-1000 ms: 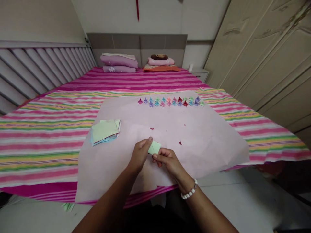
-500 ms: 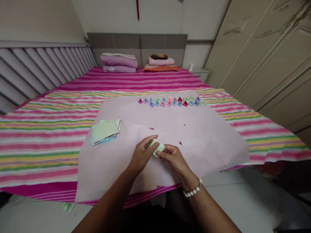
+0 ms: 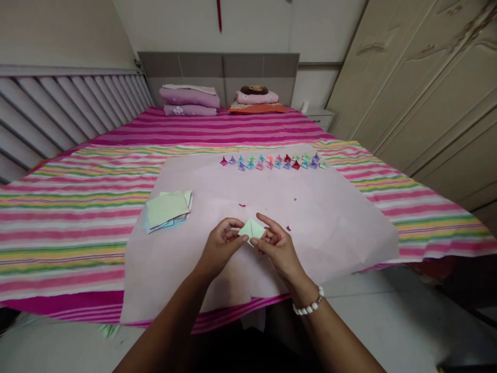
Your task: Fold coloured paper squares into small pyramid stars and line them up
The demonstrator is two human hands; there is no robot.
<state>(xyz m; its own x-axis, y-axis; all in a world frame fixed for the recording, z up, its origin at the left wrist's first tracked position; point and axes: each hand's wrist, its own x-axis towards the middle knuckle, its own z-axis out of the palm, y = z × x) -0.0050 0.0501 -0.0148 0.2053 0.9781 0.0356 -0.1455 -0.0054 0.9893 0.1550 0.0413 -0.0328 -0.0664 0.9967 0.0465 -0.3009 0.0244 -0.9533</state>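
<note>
A folded piece of pale green paper [image 3: 253, 229], diamond-shaped with a seam down its middle, is held up over the large pale sheet [image 3: 186, 264]. My left hand [image 3: 224, 241] pinches its left corner between thumb and fingers. At its lower right edge my right hand [image 3: 276, 242] grips it with the thumb in front; the index finger is lifted off. The fingers behind the paper are partly hidden. Farther back on the sheet stand several small folded paper shapes [image 3: 278, 163] in two rows, in many colours.
A stack of paper squares [image 3: 169, 209], pale green on top and blue beneath, lies at the left. Small red paper scraps [image 3: 288, 228] are scattered near my hands. The sheet rests on a striped bed [image 3: 70, 223], with folded bedding [image 3: 189, 98] at the far end.
The green paper has turned so its seamed face shows as a diamond. My left thumb has slid to its lower left edge, and my right index finger has lifted.
</note>
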